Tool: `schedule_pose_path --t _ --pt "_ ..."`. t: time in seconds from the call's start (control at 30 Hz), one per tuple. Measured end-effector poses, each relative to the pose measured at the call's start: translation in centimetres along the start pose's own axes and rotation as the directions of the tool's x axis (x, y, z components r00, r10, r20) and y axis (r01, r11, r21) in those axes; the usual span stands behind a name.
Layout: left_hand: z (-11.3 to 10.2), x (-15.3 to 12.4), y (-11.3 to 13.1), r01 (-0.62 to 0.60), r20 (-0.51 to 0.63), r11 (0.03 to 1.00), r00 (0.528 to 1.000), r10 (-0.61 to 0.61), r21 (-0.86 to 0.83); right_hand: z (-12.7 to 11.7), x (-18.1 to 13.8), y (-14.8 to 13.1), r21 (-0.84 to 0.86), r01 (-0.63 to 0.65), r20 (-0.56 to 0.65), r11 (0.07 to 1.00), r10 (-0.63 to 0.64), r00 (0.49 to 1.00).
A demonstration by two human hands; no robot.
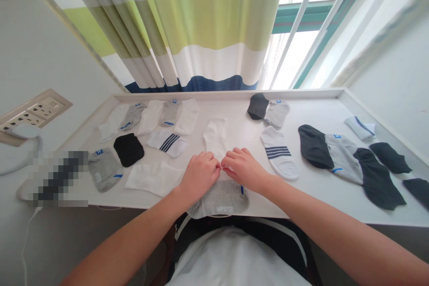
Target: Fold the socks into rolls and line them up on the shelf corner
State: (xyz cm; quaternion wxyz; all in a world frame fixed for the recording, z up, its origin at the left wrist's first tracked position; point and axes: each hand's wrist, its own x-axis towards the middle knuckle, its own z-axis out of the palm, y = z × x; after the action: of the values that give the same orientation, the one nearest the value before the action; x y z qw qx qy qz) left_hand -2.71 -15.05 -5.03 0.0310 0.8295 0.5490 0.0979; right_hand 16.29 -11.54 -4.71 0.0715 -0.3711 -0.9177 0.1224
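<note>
My left hand and my right hand sit side by side at the near middle of a white table. Both are closed, pinching the near end of a white sock that stretches away from me. Below my hands a grey sock with white lettering on its band lies at the table's front edge, partly under my wrists. A flat white sock lies just left of my left hand. A white sock with dark blue stripes lies just right of my right hand.
Several more socks lie about: white and grey ones at the back left, a black one, a grey one, dark and grey ones on the right. A striped curtain and window stand behind. Wall sockets are left.
</note>
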Motion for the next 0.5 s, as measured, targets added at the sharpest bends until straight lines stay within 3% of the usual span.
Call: schedule_pose_path --t 0.17,0.5 --pt "0.0 0.0 0.1 0.068 0.03 0.997 0.997 -0.067 -0.047 0.1 -0.2 0.3 -0.051 0.067 -0.017 0.996 -0.068 0.998" --pt "-0.7 -0.3 0.3 -0.008 -0.01 0.999 1.0 0.008 0.033 -0.4 1.5 -0.2 0.12 -0.164 0.065 0.979 0.157 0.985"
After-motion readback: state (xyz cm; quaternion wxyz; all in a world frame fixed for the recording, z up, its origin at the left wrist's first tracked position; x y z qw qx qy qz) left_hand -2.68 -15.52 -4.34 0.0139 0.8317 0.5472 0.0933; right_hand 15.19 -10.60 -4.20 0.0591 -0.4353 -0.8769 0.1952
